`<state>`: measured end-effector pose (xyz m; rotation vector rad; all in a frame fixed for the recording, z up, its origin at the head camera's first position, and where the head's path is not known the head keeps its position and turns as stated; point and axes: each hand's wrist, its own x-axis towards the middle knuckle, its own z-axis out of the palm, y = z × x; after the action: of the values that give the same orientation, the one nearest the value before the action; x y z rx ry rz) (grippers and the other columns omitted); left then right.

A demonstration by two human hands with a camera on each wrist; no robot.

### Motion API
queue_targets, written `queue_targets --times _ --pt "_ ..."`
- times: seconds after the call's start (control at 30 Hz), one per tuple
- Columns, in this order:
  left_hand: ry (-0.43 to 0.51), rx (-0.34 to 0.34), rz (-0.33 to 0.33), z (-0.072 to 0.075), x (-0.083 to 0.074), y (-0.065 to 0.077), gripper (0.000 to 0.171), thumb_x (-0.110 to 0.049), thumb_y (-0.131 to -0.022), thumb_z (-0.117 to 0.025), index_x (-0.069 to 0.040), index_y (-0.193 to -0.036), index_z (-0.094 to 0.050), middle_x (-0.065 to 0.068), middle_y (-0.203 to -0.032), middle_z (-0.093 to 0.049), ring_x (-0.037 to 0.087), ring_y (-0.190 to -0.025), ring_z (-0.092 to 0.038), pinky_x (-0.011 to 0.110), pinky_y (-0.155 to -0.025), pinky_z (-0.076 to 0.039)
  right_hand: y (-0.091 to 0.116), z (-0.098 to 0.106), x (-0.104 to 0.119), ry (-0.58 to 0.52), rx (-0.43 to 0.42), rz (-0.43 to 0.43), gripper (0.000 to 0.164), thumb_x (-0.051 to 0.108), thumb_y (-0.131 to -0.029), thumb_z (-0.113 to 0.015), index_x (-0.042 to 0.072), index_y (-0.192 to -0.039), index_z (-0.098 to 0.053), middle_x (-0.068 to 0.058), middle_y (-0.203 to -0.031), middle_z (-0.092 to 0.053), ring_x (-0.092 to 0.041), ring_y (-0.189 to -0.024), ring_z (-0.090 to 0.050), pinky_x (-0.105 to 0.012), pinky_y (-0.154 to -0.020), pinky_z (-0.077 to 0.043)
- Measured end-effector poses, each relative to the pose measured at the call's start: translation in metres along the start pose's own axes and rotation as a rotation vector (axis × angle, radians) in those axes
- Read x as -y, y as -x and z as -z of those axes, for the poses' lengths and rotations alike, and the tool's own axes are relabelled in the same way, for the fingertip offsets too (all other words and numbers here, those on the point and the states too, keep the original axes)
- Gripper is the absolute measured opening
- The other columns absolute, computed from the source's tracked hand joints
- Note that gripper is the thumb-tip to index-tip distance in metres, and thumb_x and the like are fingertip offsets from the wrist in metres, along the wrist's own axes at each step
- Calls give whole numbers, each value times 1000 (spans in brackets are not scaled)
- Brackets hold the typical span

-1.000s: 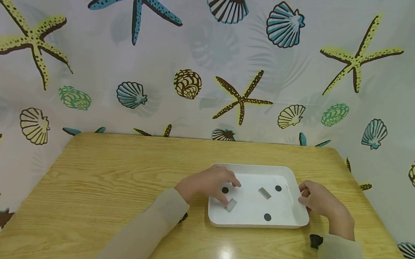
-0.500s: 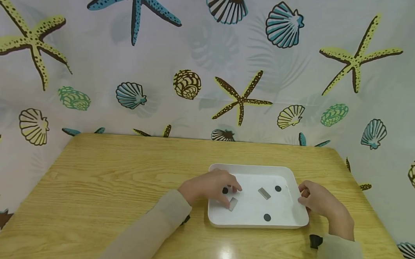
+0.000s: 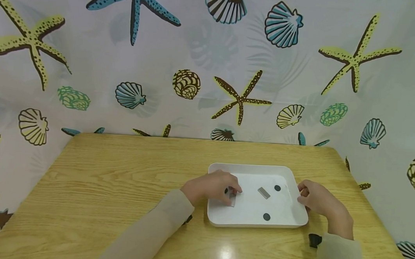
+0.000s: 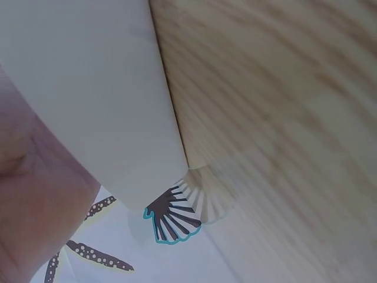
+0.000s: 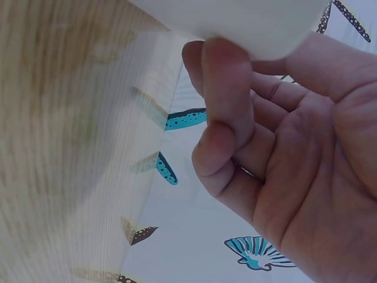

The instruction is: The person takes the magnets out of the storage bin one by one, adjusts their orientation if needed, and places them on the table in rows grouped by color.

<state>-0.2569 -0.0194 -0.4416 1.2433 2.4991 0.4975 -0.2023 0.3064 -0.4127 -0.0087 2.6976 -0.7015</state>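
The gray rectangular bar (image 3: 233,201) by the person's left grip (image 3: 216,186) looks thin, stiff and light, probably metal or hard plastic, so it should not bend or bruise; its smooth face may slip on the slick floor of the white tray (image 3: 255,226). Being so low, it would be best taken by its two long edges, thumb on one and fingertips on the other, rather than from above. It lies flat in the left part of the tray, in the gap under the left grip's arch, the thumb seemingly touching its near part and the bent fingers just beyond its far end. A black disc (image 3: 226,190) shows in the same gap, closer to the palm. Whether the left grip pinches the bar I cannot tell, for the fingers hide the contact and the left wrist view shows mostly the tray's outer wall. The right grip (image 3: 316,198) pinches the tray's right wall, thumb and fingers on the rim, which should steady this light, rigid shell on the smooth wooden counter (image 3: 121,168). A second gray bar (image 3: 264,193) lies mid-tray, well clear of both grips.
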Motion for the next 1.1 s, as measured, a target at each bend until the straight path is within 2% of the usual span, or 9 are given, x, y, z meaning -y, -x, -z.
queue_targets --times 0.27,0.5,0.63,0.8,1.1 --pt "57 28 47 4 -6 -1 39 -10 -86 -83 -7 -124 -74 4 -105 -69 15 -94 -61 20 -85 -48 0 1 1 5 -2 7 29 5 -100 -62 -7 -125 -55 -16 -101 -62 -20 -78 -61 -34 -74 -55" --pt "89 83 114 4 -7 -6 35 -11 -86 -84 -9 -120 -76 2 -105 -69 7 -87 -56 18 -82 -48 -1 0 0 3 -5 11 28 6 -100 -62 -7 -124 -55 -16 -102 -62 -20 -78 -61 -34 -74 -56" --pt "100 98 113 4 -8 -8 32 -8 -86 -82 -10 -118 -77 2 -106 -68 6 -85 -56 17 -80 -48 -1 -1 0 3 -5 11 28 6 -100 -62 -7 -124 -55 -16 -102 -63 -20 -79 -61 -34 -74 -56" --pt "88 76 83 3 -9 -8 30 -5 -85 -82 -10 -114 -79 1 -104 -64 6 -83 -54 16 -78 -46 -1 -1 0 5 -3 1 29 6 -100 -62 -7 -124 -55 -16 -102 -63 -20 -79 -62 -34 -74 -56" --pt "83 37 45 2 -4 -5 25 -13 -82 -87 -12 -107 -80 2 -96 -68 6 -81 -52 18 -77 -45 -1 -1 -1 5 -8 10 28 6 -100 -63 -7 -124 -56 -16 -101 -63 -20 -78 -62 -33 -72 -55"
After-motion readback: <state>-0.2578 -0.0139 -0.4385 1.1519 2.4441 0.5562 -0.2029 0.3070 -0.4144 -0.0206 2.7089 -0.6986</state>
